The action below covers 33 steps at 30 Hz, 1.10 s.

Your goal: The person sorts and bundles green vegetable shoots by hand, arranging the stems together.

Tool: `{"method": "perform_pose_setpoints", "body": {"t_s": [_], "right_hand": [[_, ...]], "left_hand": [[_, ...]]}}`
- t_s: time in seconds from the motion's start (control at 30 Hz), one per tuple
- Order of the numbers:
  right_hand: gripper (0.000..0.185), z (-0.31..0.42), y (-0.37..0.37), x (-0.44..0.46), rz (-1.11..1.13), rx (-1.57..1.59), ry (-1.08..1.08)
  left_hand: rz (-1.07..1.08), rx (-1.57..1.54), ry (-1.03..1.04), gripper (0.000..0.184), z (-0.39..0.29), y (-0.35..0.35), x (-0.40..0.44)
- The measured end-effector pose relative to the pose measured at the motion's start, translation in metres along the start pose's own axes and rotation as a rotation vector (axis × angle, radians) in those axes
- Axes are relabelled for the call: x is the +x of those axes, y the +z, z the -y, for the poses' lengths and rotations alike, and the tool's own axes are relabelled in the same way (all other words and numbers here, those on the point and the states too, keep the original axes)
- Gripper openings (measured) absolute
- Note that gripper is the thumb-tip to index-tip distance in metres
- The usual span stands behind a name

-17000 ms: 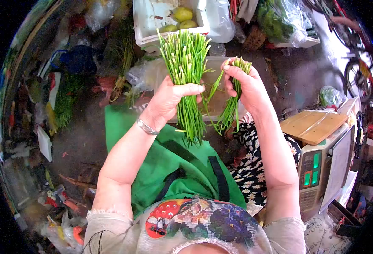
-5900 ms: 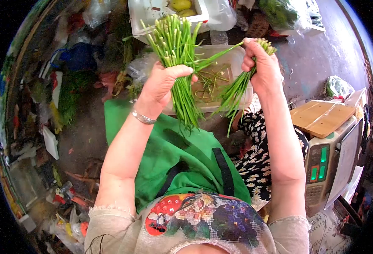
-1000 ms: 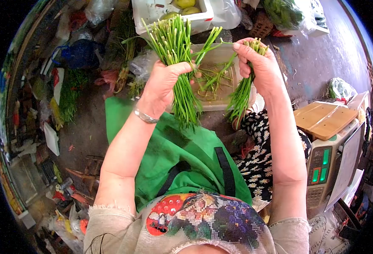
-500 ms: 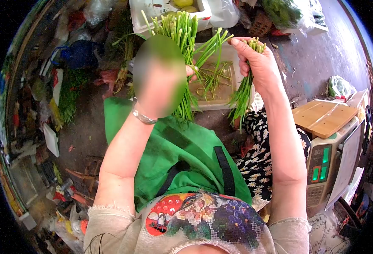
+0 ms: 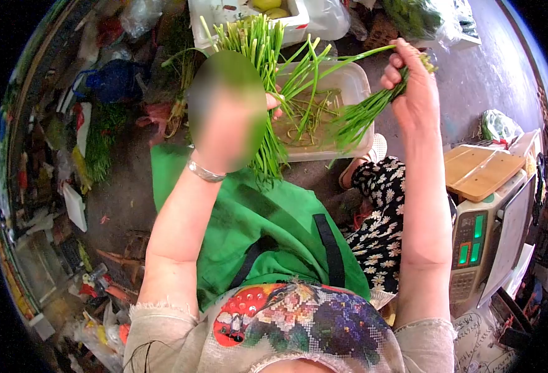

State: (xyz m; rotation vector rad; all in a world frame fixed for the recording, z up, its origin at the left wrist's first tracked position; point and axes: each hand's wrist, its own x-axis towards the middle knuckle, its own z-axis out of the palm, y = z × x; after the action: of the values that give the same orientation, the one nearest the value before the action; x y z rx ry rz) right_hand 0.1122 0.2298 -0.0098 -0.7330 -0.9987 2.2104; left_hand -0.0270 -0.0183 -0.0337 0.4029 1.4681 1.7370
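Note:
My left hand (image 5: 230,124), partly covered by a blurred oval, is closed around a thick bunch of long green stalks (image 5: 258,46). Their pale cut ends point up and away, and thin leafy ends hang below the hand. My right hand (image 5: 414,81) is closed on a smaller bunch of green stalks (image 5: 373,109), whose tips trail to the left. Between its thumb and fingertip it also pinches one long stalk that stretches back to the left-hand bunch. Loose stalks lie in a clear plastic tub (image 5: 364,133) beneath, with brownish contents.
A white foam box (image 5: 296,28) with yellow-green fruit stands beyond the tub. To the right is a scale (image 5: 470,248) with a wooden board (image 5: 482,171) on top. A green apron (image 5: 255,217) covers my lap. Bags and greens (image 5: 106,137) crowd the left side.
My right hand has moved right and slightly up with its small bunch, drawing a stalk out from the left-hand bunch. The left hand has shifted slightly left.

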Motion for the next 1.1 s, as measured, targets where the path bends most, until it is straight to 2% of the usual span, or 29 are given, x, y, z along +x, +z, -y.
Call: {"method": "perform_pose_setpoints", "body": {"t_s": [0.03,0.1,0.2,0.3,0.4,0.5,0.63,0.7,0.77,0.9,1.1], "right_hand": [[0.011,0.005,0.000,0.001,-0.011,0.039,-0.004],[0.012,0.009,0.004,-0.002,-0.122,-0.114,-0.151],[0.013,0.012,0.013,-0.007,-0.135,-0.149,-0.169],[0.013,0.011,0.013,-0.009,-0.151,-0.251,-0.100],[0.017,0.000,0.010,-0.008,-0.042,-0.261,-0.062],[0.022,-0.017,0.020,-0.015,0.041,-0.433,-0.013],[0.022,-0.031,0.032,-0.028,0.120,-0.352,0.175],[0.020,-0.032,0.029,-0.028,0.165,-0.298,0.200],[0.018,-0.028,0.028,-0.025,0.051,-0.327,0.094],[0.013,-0.008,0.008,-0.006,-0.017,-0.101,0.010],[0.012,0.007,0.005,-0.004,-0.104,-0.180,-0.147]], "left_hand": [[-0.010,-0.009,-0.007,0.044,0.000,-0.001,0.000],[-0.002,0.012,0.016,0.045,0.003,-0.004,0.001],[0.023,0.099,0.082,0.045,0.004,-0.005,0.002],[-0.022,0.048,0.040,0.045,-0.001,0.000,0.000],[-0.042,0.015,0.011,0.046,-0.002,0.002,-0.001],[-0.035,-0.009,-0.050,0.046,0.001,0.000,0.000],[-0.006,-0.001,-0.065,0.046,0.001,0.006,-0.001],[0.026,0.002,-0.085,0.045,0.000,0.007,-0.002],[0.011,-0.001,-0.089,0.045,-0.003,0.008,-0.003],[-0.083,-0.106,-0.089,0.044,-0.018,0.020,-0.003],[-0.223,-0.072,-0.069,0.042,-0.021,0.007,0.002]]}}
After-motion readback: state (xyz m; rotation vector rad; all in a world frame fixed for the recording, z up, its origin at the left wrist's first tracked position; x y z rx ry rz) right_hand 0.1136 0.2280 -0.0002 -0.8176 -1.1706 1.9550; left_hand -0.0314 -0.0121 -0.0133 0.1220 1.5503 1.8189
